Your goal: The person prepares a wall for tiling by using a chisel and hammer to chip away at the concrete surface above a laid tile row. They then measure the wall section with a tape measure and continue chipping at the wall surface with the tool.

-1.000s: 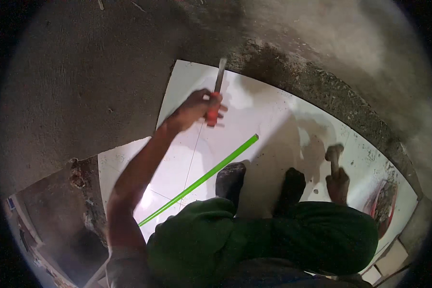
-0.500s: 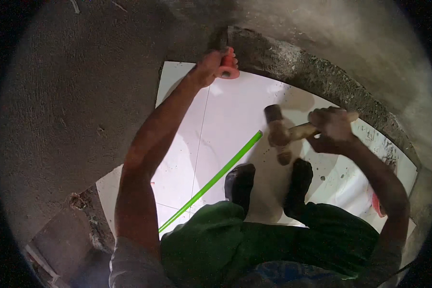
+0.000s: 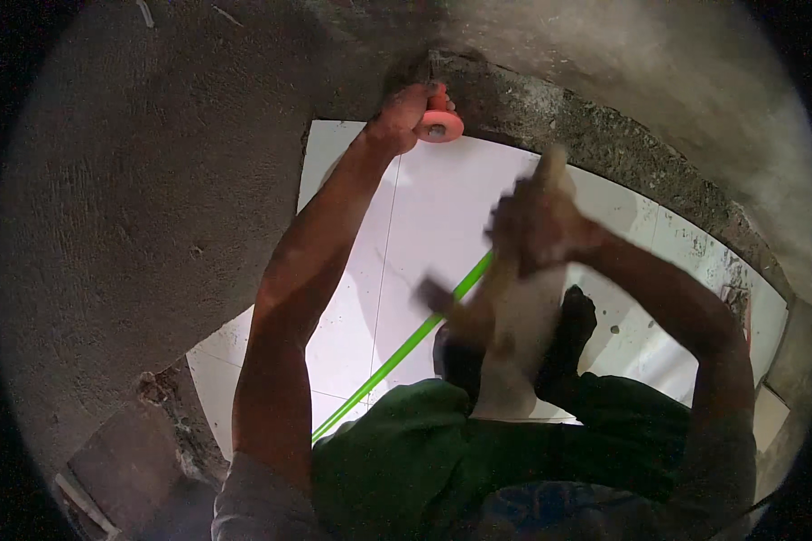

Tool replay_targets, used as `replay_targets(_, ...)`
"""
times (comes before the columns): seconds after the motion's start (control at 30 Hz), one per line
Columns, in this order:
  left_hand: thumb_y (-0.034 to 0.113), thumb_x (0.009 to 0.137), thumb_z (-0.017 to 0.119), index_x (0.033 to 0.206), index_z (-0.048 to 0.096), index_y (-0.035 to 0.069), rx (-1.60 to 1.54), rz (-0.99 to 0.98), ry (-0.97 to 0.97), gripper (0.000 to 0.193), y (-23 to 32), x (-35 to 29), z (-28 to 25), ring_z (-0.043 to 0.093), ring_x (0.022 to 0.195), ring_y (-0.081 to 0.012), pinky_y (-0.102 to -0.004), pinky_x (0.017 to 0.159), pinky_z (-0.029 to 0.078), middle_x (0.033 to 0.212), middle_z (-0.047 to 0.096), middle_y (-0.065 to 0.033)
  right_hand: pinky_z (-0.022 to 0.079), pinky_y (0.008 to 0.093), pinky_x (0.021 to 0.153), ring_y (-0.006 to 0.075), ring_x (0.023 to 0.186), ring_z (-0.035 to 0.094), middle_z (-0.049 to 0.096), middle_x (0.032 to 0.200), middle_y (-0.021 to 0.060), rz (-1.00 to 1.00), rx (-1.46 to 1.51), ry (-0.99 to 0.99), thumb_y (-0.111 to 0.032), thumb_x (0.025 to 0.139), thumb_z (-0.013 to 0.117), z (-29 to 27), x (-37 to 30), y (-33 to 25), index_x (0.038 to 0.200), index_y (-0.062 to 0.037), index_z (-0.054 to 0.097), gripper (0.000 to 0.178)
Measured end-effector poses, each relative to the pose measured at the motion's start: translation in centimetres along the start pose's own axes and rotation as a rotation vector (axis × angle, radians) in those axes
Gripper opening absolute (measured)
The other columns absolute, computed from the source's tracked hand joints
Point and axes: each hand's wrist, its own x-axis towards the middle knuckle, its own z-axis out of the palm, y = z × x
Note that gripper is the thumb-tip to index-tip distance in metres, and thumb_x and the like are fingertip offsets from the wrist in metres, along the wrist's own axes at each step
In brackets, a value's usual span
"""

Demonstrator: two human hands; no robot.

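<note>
My left hand [image 3: 401, 119] is closed around a chisel with a red hand guard [image 3: 448, 127], at the far edge of the white tiles [image 3: 438, 198]. The chisel's grey struck end faces up toward me, while its tip is hidden. In my right hand [image 3: 543, 221], nearer to me, is a hammer [image 3: 475, 319] with a wooden handle. Motion smears this hand and the hammer, whose head hangs low over my dark shoes. A space separates the hammer from the chisel.
A bright green rod [image 3: 395, 362] lies slantwise on the tiles, partly behind the hammer. Rough mortar [image 3: 537, 104] runs along the foot of the grey wall [image 3: 695, 72]. Bare cement floor [image 3: 153, 216] spreads to the left. Small debris dots the tiles at right.
The hammer has swung down and left toward me, its handle turning from sideways to upright. My left hand and the chisel have shifted slightly right, with the guard tilted more toward me.
</note>
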Motion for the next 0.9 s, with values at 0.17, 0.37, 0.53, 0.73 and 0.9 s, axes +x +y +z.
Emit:
replay_targets(0.17, 0.039, 0.098, 0.067, 0.112, 0.061, 0.006, -0.019, 0.199, 0.000, 0.036, 0.9, -0.2, 0.2, 0.066, 0.094, -0.0173, -0.0370, 0.084, 0.056, 0.101, 0.067, -0.0074, 0.052, 0.0505, 0.060, 0.0368, 0.063, 0.066, 0.064, 0.068, 0.0150, 0.626, 0.029, 0.215, -0.030, 0.071, 0.073, 2.7, 0.5, 5.4, 0.082, -0.0106, 0.068, 0.023)
replay_targets(0.37, 0.046, 0.095, 0.068, 0.114, 0.062, 0.007, 0.276, 0.244, -0.110, 0.044, 0.4, 0.2, -1.5, 0.066, 0.095, -0.0195, -0.0381, 0.085, 0.055, 0.104, 0.067, -0.0079, 0.049, 0.0483, 0.078, 0.0331, 0.081, 0.067, 0.066, 0.081, 0.0093, 0.175, 0.157, -0.043, -0.033, 0.059, 0.079, -3.0, -1.4, -2.7, 0.092, -0.0117, 0.072, 0.040)
replay_targets(0.53, 0.046, 0.096, 0.065, 0.102, 0.066, 0.011, 0.227, -0.051, 0.127, 0.036, 0.0, 0.2, 0.2, 0.065, 0.093, -0.0176, -0.0393, 0.087, 0.053, 0.103, 0.067, -0.0057, 0.055, 0.0453, 0.063, 0.0312, 0.068, 0.070, 0.070, 0.078, 0.0130, 0.708, -0.004, -0.196, -0.032, 0.068, 0.074, 1.0, 1.5, 3.5, 0.090, -0.0106, 0.069, 0.031)
replay_targets(0.73, 0.058, 0.094, 0.066, 0.097, 0.064, 0.011, 0.260, 0.261, -0.151, 0.048, 0.7, -1.8, -0.4, 0.063, 0.090, -0.0165, -0.0382, 0.083, 0.052, 0.098, 0.064, -0.0042, 0.054, 0.0490, 0.083, 0.0293, 0.082, 0.067, 0.067, 0.086, 0.0068, 0.166, 0.032, -0.299, -0.039, 0.066, 0.076, -2.3, 2.2, -5.0, 0.098, -0.0152, 0.073, 0.040)
replay_targets(0.9, 0.087, 0.083, 0.052, 0.099, 0.060, 0.008, 0.546, 0.286, -0.077, 0.081, 0.6, -0.3, 0.5, 0.060, 0.089, -0.0189, -0.0365, 0.080, 0.050, 0.096, 0.062, -0.0059, 0.055, 0.0528, 0.076, 0.0363, 0.076, 0.069, 0.071, 0.085, 0.0134, 0.512, 0.286, -0.125, -0.031, 0.077, 0.070, 4.5, 0.2, 5.8, 0.094, -0.0120, 0.072, 0.026)
